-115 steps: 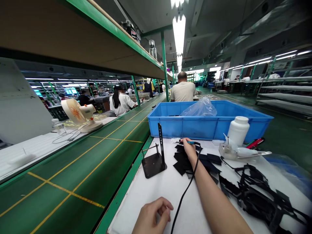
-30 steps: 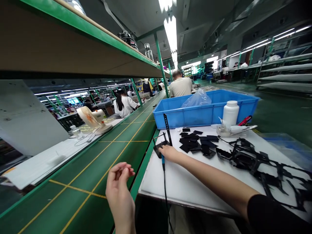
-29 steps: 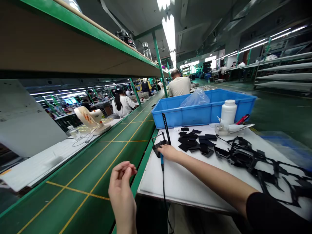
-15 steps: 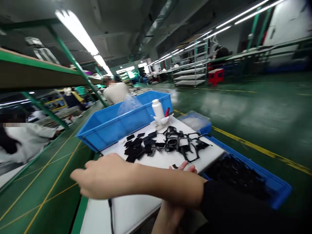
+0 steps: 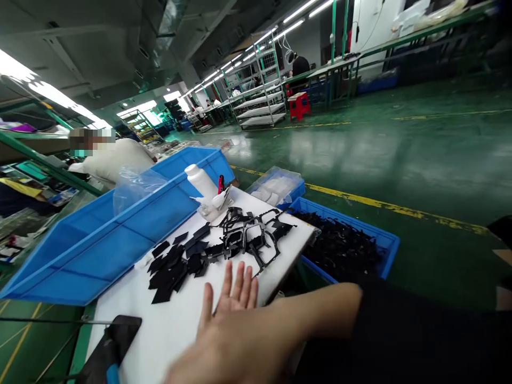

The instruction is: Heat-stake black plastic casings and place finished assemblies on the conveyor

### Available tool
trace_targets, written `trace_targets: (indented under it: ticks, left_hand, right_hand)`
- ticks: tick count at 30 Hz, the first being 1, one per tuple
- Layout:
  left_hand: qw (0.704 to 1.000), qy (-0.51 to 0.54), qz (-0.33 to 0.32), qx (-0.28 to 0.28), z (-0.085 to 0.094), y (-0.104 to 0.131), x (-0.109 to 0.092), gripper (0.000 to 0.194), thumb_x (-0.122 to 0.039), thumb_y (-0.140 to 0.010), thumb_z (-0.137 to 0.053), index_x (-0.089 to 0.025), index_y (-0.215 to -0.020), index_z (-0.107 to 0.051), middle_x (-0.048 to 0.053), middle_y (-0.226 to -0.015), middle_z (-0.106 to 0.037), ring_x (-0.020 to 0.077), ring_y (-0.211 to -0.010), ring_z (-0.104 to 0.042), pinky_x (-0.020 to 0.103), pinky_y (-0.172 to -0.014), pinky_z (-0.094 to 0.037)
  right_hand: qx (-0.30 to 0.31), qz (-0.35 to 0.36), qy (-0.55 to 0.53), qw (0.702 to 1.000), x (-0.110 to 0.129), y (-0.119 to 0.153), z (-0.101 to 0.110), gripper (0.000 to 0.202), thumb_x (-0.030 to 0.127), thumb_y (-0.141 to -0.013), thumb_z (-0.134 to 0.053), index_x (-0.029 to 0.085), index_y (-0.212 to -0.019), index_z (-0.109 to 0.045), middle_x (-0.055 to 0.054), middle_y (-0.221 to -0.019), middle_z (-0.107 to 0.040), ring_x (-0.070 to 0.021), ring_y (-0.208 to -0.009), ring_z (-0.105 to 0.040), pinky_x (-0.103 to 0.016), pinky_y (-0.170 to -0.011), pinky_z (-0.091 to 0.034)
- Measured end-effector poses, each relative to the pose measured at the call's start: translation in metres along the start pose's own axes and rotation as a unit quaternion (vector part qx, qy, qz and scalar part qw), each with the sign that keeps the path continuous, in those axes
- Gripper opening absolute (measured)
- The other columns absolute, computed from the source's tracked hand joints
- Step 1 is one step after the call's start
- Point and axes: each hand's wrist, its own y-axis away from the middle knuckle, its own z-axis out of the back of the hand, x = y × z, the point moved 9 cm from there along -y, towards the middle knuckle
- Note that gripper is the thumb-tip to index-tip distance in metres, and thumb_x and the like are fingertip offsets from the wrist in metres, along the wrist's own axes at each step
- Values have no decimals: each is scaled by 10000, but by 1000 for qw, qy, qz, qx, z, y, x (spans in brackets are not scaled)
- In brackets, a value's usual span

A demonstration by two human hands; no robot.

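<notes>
My left hand (image 5: 236,296) is palm up with its fingers spread, over the white tabletop (image 5: 148,330), just below the black parts. My right hand (image 5: 216,352) crosses in front of it, blurred at the bottom edge; its fingers cannot be made out. Flat black pieces (image 5: 172,269) lie in a loose pile beyond the hands. Beside them, thin black frames (image 5: 244,234) are heaped toward the right. A white bottle (image 5: 200,181) leans behind the frames, near crumpled white material (image 5: 214,205) and a red object (image 5: 221,184).
A long blue bin (image 5: 132,234) with clear plastic borders the table's left. Another blue bin (image 5: 390,250), full of black scraps, is right of the table. A dark flat object (image 5: 124,330) lies near left. A person in a light shirt (image 5: 124,157) is beyond; a red stool (image 5: 299,105) stands farther back.
The view has swung right, shifting the table leftward. My right hand has moved down and closer to the camera, and my left hand's spread fingers are now in plain sight.
</notes>
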Motion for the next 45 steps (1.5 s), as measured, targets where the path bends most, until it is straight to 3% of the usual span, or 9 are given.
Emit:
trace_targets:
  ticks: [4,8,12,17,24,28,38,41,45]
  left_hand:
    - [990,-57,-91,-90,15,9,-56,385,-527,-838,-506,-292,-1081,-690,68,-1304,-584,266,-1243,-504,437,-1045,-416]
    - [945,-248,-189,-98,-2,1,-77,348,-443,-820,-584,-212,-1062,-679,114,-1202,-643,292,-1211,-526,485,-1085,-350]
    - [769,-570,-276,-83,-39,-11,-57,424,-365,-846,-572,-251,-1254,-564,86,-1382,-503,284,-1397,-253,525,-1140,-174]
    - [620,-738,-266,-4,-62,-16,-17,695,-360,-808,-621,-295,-1434,-326,85,-1550,-214,321,-1437,-26,590,-1123,-57]
    - [531,-794,-293,-41,-35,-2,-33,548,-177,-841,-515,-292,-1373,-444,115,-1431,-434,314,-1266,-446,531,-1014,-377]
    - [532,-778,-333,-23,-32,14,-45,417,-123,-840,-485,-356,-1147,-642,60,-1220,-620,271,-1053,-593,439,-873,-492]
    - [724,-500,-418,-225,-17,25,-91,672,-303,-868,-569,-300,-1452,-236,108,-1444,-356,238,-1257,-439,411,-1048,-371]
    - [722,-524,-401,-207,-23,13,-82,649,-330,-862,-569,-284,-1437,-273,117,-1439,-345,254,-1297,-388,428,-1058,-356]
    - [694,-589,-376,-172,-41,2,-65,565,-344,-861,-554,-274,-1390,-369,118,-1439,-353,279,-1358,-303,492,-1099,-277]
  right_hand:
    - [84,-84,-311,943,-41,105,-11,202,179,-913,-471,100,-1060,-584,-43,-811,-633,-105,-696,-615,-184,-702,-486]
    - [-194,-327,-277,882,-111,205,28,223,285,-919,-481,123,-1007,-605,-40,-749,-626,-110,-593,-579,-214,-587,-477]
    - [-408,-405,-46,817,-124,264,71,256,351,-939,-408,181,-983,-595,-33,-750,-594,-158,-635,-583,-290,-617,-497]
    - [-399,-322,288,809,-110,229,101,263,341,-944,-416,219,-1114,-574,-102,-1135,-590,-266,-1112,-511,-448,-941,-431]
    - [-174,-212,419,866,-139,167,84,373,285,-879,-549,218,-1246,-560,-104,-1186,-571,-305,-1237,-412,-548,-1065,-313]
    - [-158,-170,407,884,-128,158,76,238,172,-892,-488,237,-1063,-640,-88,-1014,-592,-256,-1099,-516,-509,-1026,-369]
    - [-244,-186,476,824,-78,125,125,291,195,-978,-365,199,-1141,-606,-91,-1000,-604,-206,-920,-568,-296,-752,-459]
    - [-219,-265,496,798,-106,93,132,293,133,-947,-403,165,-1168,-593,-120,-999,-603,-252,-969,-533,-310,-738,-442]
    - [-151,-240,470,836,-117,70,110,239,251,-920,-533,167,-1128,-613,-110,-1019,-620,-272,-986,-524,-356,-811,-437]
